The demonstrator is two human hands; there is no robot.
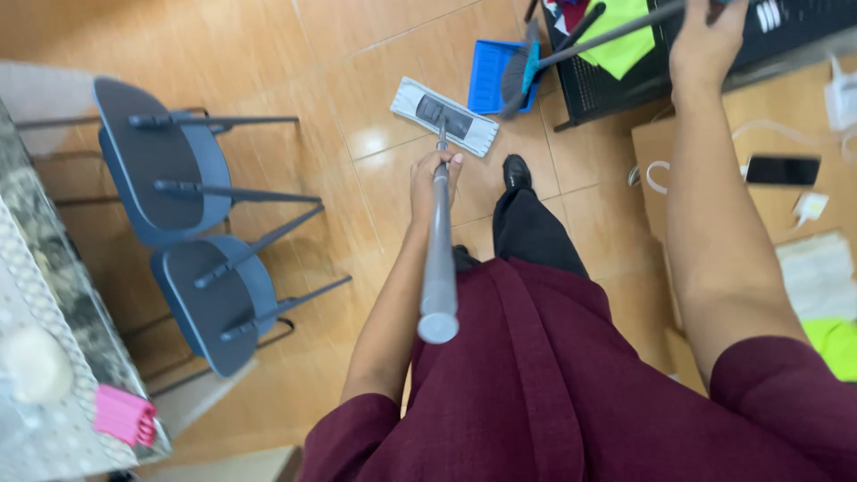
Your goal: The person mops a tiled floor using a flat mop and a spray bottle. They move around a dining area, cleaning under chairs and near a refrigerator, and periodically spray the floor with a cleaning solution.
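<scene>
maroon short-sleeved top, loose and a bit wrinkly with a stitched seam running down the front, sleeves ending above the elbows, bare forearms, left hand (435,183) and right hand (707,40) both without rings or watch, black trousers, shiny black shoe

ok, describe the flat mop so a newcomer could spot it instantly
Start on the tan tiled floor, just ahead of the person's black shoe. The flat mop lies there, its grey pole running up into the left hand. Unlike the blue dustpan and brush beside it, its head is a long white rectangle with a dark centre.
</scene>
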